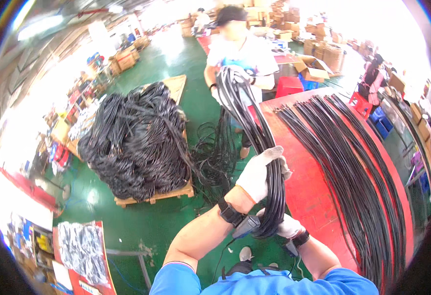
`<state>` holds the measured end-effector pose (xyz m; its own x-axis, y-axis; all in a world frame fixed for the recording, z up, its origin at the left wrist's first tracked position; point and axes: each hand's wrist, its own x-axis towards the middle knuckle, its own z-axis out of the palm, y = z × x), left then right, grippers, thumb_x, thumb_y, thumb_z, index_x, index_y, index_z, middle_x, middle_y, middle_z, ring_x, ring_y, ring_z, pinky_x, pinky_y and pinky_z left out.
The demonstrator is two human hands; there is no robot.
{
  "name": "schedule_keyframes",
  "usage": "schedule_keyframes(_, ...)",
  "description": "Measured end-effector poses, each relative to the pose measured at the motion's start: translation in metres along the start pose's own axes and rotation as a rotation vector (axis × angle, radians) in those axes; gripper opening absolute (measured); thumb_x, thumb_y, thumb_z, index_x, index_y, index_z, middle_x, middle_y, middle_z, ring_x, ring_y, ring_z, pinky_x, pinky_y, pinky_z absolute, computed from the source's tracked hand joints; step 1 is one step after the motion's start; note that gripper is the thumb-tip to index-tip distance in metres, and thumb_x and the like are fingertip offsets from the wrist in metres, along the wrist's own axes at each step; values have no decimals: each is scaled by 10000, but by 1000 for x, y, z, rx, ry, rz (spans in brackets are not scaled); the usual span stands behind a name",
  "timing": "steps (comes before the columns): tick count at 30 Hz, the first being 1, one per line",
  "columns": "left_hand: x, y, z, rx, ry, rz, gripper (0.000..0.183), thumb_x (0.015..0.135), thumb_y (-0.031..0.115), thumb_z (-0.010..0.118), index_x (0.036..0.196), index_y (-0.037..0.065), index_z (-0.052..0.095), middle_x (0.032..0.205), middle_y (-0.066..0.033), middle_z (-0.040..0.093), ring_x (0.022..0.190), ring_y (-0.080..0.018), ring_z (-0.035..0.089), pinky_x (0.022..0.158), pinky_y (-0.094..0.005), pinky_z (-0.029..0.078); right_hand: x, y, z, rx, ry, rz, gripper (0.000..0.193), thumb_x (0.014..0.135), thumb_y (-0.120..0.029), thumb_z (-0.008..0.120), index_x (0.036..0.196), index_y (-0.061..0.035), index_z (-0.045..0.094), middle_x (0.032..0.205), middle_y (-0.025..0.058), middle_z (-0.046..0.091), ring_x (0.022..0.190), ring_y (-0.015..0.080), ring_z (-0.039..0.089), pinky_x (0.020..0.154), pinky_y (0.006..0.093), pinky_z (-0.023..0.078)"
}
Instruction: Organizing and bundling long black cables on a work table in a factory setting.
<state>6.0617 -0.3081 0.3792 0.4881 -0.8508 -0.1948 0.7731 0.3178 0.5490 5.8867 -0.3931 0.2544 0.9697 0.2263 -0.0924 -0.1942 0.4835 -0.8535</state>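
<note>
A long bundle of black cables (273,189) stretches from me to a co-worker standing across from me. My left hand (259,174), in a white glove, is closed around the bundle partway along it. Lower down, my right hand (290,227), also gloved, grips the looped near end; the bundle hides most of its fingers. The far loop of the bundle hangs at the co-worker's hands (216,93). To the right, several rows of black cables (343,162) lie side by side on a red table (306,196).
A large heap of black cables (134,142) sits on a wooden pallet (178,191) to the left. Loose cables (210,162) trail onto the green floor (141,223). Red stools (289,86) and an open cardboard box (311,69) stand beyond the table. Packed bags (83,250) lie at lower left.
</note>
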Motion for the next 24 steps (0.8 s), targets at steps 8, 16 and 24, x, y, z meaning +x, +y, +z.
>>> schedule_keyframes(8, -51, -136, -154, 653, -441, -71, 711, 1066, 568, 459, 1541, 40, 437, 1490, -114, 547, 1311, -198, 563, 1155, -370, 420, -48, 2, -18, 642, -33, 13, 646, 883, -454, 740, 1222, 82, 621, 1025, 248, 725, 965, 407, 729, 943, 562, 557)
schedule_keyframes(16, -110, -282, -189, 285, -410, -330, 981, 961, 822, 348, 1465, 4, 543, 1309, -175, 700, 1183, -265, 690, 1063, -395, 533, -58, -9, -10, 597, 217, 113, 487, 931, -489, 698, 1116, -41, 652, 875, 159, 711, 812, 343, 694, 821, 550, 558)
schedule_keyframes(24, -203, -200, 3, 546, -253, -209, 494, 801, 325, 875, 1121, 17, 660, 931, -36, 683, 852, -153, 633, 777, -315, 524, -106, -51, 31, 156, -161, -92, 803, 953, -653, 630, 1460, -34, 555, 1344, 215, 660, 1200, 282, 667, 1022, 480, 536)
